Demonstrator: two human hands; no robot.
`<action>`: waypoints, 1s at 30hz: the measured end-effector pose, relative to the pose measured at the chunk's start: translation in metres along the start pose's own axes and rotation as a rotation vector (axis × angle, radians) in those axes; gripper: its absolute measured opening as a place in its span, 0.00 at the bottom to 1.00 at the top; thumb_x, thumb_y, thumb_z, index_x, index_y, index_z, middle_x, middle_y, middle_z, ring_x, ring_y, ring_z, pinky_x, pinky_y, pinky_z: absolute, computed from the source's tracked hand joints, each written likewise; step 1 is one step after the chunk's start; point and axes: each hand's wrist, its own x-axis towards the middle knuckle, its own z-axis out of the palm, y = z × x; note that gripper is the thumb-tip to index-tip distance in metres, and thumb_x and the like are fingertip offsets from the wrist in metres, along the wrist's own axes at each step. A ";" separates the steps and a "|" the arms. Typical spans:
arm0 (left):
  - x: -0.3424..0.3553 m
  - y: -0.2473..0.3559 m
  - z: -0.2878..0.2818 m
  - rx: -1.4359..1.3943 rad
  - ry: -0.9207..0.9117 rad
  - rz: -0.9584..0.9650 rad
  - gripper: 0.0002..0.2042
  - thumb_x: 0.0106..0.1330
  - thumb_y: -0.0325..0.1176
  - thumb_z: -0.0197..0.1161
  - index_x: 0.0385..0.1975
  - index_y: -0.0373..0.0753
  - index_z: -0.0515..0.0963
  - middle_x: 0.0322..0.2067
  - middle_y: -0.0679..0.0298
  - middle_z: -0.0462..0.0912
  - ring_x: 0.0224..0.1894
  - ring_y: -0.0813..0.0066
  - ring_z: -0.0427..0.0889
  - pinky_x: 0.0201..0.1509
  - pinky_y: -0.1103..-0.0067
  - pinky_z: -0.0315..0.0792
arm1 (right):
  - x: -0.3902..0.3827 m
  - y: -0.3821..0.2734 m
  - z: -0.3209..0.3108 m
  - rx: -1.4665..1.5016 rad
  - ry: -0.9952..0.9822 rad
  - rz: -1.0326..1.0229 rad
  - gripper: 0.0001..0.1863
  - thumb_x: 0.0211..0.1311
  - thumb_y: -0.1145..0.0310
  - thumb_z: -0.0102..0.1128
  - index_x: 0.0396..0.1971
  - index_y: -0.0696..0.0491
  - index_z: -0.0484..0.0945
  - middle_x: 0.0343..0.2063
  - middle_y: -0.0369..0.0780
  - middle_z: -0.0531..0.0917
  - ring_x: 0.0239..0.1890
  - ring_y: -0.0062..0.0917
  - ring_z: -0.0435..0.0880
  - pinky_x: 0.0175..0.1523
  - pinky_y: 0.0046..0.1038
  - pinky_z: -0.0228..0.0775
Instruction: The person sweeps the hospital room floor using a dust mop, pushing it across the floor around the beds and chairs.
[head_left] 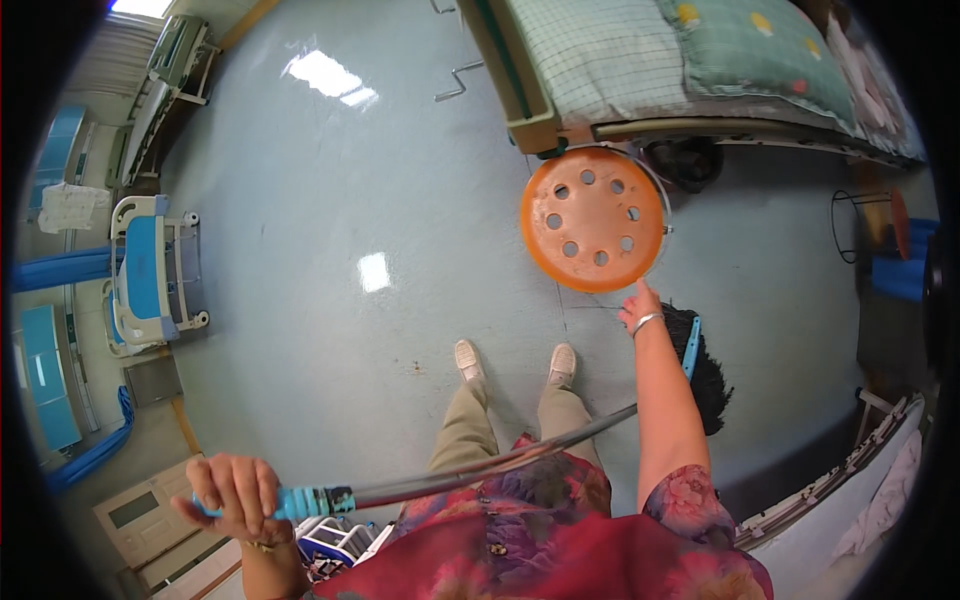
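My left hand (238,497) is wrapped round the light blue grip of a long-handled broom, at the lower left. The broom's dark shaft (480,468) slants across in front of my body and passes behind my right forearm. On the floor to the right lies its black bristle head (712,385) with a light blue strip. My right hand (643,308) reaches forward, a finger stretched to the near rim of a round orange stool (590,215) and seemingly touching it. Its other fingers are partly bent, off the seat. The stool's seat has a ring of holes.
Past the stool stands a bed (600,60) with a green pillow and a metal crank (460,82). A dark round object (685,163) sits under it. Another bed (150,270) is at the left, a bed edge (830,500) at the lower right, a second stool (898,225) at the far right.
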 end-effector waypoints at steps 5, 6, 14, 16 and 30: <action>-0.008 -0.005 -0.037 -0.039 0.106 0.014 0.14 0.56 0.39 0.46 0.13 0.40 0.58 0.01 0.69 0.60 0.01 0.82 0.61 0.10 0.83 0.63 | 0.038 0.002 0.034 0.328 -0.123 -0.194 0.28 0.49 0.58 0.47 0.48 0.49 0.49 0.45 0.43 0.61 0.42 0.31 0.66 0.40 0.40 0.60; -0.009 -0.004 -0.046 -0.052 0.124 0.019 0.15 0.56 0.41 0.45 0.13 0.39 0.59 0.01 0.67 0.61 0.01 0.80 0.62 0.11 0.79 0.65 | 0.039 0.003 0.038 0.331 -0.078 -0.223 0.27 0.49 0.60 0.47 0.48 0.49 0.48 0.46 0.43 0.60 0.44 0.32 0.65 0.41 0.41 0.61; -0.002 -0.019 -0.092 -0.110 0.078 -0.017 0.13 0.56 0.36 0.46 0.12 0.41 0.58 0.00 0.68 0.61 0.00 0.81 0.61 0.08 0.83 0.62 | -0.012 0.108 0.091 0.528 0.013 -0.177 0.29 0.50 0.63 0.48 0.45 0.50 0.41 0.48 0.41 0.56 0.46 0.33 0.62 0.46 0.41 0.60; -0.006 -0.019 -0.103 -0.130 0.092 -0.021 0.13 0.56 0.36 0.46 0.12 0.41 0.58 0.00 0.68 0.61 0.00 0.81 0.60 0.08 0.83 0.62 | -0.025 0.134 0.114 0.545 0.026 -0.111 0.29 0.49 0.64 0.48 0.44 0.49 0.40 0.48 0.40 0.54 0.48 0.32 0.60 0.48 0.42 0.58; -0.032 -0.014 -0.115 -0.143 0.215 -0.019 0.14 0.54 0.35 0.49 0.10 0.42 0.57 0.00 0.70 0.58 0.00 0.85 0.57 0.04 0.87 0.57 | -0.020 0.118 0.238 -0.427 -0.327 -0.188 0.24 0.44 0.63 0.50 0.43 0.54 0.61 0.41 0.44 0.66 0.43 0.31 0.65 0.41 0.36 0.62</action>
